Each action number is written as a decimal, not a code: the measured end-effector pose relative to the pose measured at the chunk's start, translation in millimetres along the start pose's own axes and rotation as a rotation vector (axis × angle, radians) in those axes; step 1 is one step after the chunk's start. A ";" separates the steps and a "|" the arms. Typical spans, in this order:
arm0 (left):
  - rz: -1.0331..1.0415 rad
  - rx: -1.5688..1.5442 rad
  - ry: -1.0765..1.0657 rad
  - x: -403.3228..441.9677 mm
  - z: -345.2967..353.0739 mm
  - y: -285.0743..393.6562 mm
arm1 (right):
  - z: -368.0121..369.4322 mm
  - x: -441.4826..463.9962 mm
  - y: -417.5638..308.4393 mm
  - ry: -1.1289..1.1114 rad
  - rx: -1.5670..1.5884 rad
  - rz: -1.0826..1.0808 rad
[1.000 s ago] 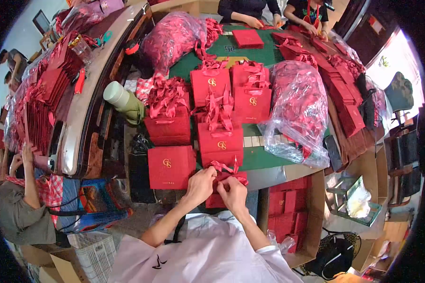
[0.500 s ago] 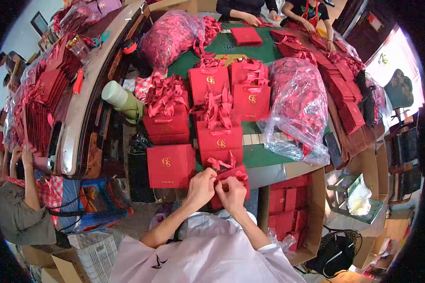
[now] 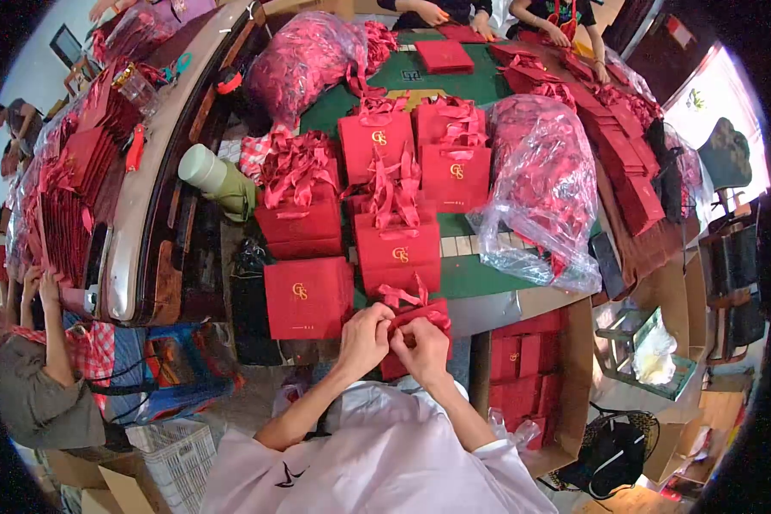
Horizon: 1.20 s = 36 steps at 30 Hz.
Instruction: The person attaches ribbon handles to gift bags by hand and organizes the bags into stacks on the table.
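At the front edge of the table, a red paper gift bag [image 3: 434, 313] with a ribbon handle is tilted close to my body. My left hand [image 3: 366, 338] is closed, pinching at the bag's upper part. Beside it my right hand [image 3: 421, 349] also pinches there, its fingertips almost meeting the left ones. Whether ribbon or paper lies between the fingertips is hidden. Just left is a flat-faced red bag [image 3: 308, 298] with a gold logo. Directly beyond my hands stands a row of upright red bags [image 3: 398, 254] with ribbon handles.
Clear plastic sacks of red ribbon [image 3: 544, 171] lie on the green table [image 3: 480, 287]. A pale green bottle [image 3: 206, 170] leans at the left. To my right, a cardboard box [image 3: 574, 385] holds red bags. Co-workers' hands [image 3: 437, 13] handle red pieces across the table.
Both my hands keep their pinch on the bag, with only slight finger shifts. The view has tilted a little. Across the table, a co-worker's hands have moved.
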<state>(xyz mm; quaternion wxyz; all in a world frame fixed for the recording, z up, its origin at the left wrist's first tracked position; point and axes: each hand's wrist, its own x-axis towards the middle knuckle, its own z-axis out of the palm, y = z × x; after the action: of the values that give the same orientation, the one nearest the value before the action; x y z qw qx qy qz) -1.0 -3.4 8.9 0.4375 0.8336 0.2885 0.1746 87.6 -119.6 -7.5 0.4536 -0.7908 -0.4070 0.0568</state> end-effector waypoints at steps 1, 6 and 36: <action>0.035 0.012 0.020 0.4 -1.0 1.0 | 0.1 0.2 -0.1 0.000 0.002 0.006; -0.057 -0.074 -0.047 -1.0 2.5 -11.2 | -5.1 -4.1 -2.3 -0.047 0.106 0.182; -0.014 -0.112 0.039 -6.0 11.4 2.7 | 1.7 -2.8 -3.6 0.012 -0.145 0.050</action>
<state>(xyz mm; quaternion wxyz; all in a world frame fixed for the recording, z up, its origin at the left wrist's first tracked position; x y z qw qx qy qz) 1.5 -15.6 4.5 0.4788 0.8024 0.2925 0.2035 82.8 -119.5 -6.5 0.3961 -0.8318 -0.3873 0.0340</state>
